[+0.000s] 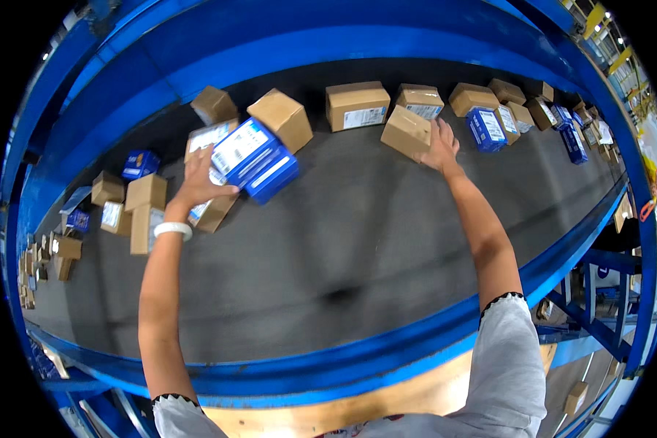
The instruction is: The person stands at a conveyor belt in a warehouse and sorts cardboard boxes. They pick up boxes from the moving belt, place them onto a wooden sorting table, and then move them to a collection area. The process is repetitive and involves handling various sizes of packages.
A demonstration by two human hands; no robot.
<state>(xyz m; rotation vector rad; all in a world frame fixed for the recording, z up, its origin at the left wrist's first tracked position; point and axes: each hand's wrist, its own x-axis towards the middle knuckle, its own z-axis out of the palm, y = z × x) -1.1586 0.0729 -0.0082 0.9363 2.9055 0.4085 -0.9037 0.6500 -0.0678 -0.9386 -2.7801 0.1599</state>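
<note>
Both arms reach over a dark conveyor belt (328,246) framed in blue metal. My left hand (201,180), fingers spread, is at the left side of a blue printed carton (268,175) that lies tilted and bears a white label. Whether the hand grips it cannot be told. Under and beside that hand are brown cardboard boxes, one lower box (219,212) partly hidden. My right hand (442,147) rests against the right end of a small brown cardboard box (405,133); its thumb is at the lower edge. Behind that box stands a labelled cardboard box (421,98).
A blue side wall (317,46) borders the belt's far side; a blue rail (328,372) runs along the near side. Left are stacked cardboard boxes (145,208). To the right, a blue labelled carton (486,130) sits among several more parcels. One larger cardboard box (356,104) stands mid-belt.
</note>
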